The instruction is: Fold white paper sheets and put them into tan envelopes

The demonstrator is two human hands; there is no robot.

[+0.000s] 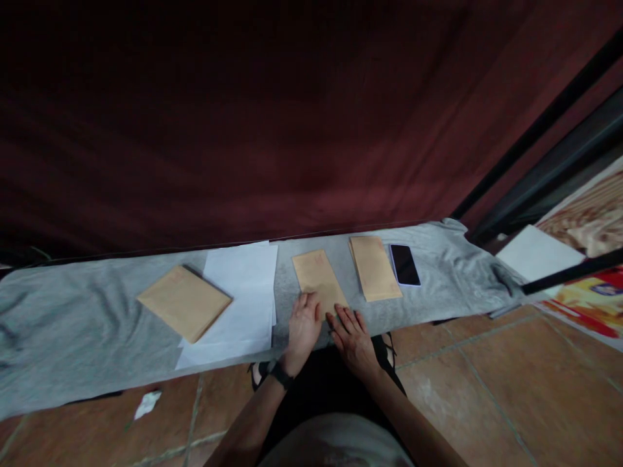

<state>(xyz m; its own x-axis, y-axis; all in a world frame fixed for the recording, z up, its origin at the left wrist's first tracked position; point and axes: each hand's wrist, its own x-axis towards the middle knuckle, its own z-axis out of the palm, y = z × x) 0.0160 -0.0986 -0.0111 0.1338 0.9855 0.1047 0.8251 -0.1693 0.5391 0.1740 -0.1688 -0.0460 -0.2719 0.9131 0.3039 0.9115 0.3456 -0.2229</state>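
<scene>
A brown paper envelope [320,271] with faint reddish print lies on the grey cloth in front of me. My left hand [304,323], wearing a dark wristband, rests on its lower left part with fingers bent together and pressed on the paper. At the envelope's lower right corner, my right hand [354,336] lies flat with its fingers spread, fingertips touching the edge. Just to the right sits a small stack of similar envelopes [376,269]. On the left, another envelope stack [185,301] lies askew over white paper sheets [246,295].
A phone [405,264] with a pale purple edge lies right of the envelopes. Grey cloth [92,311] covers the long narrow surface, backed by a dark red curtain [292,143]. Black bars [540,133] and a white board [540,253] stand at the right. Crumpled white paper [146,404] lies on the tiled floor.
</scene>
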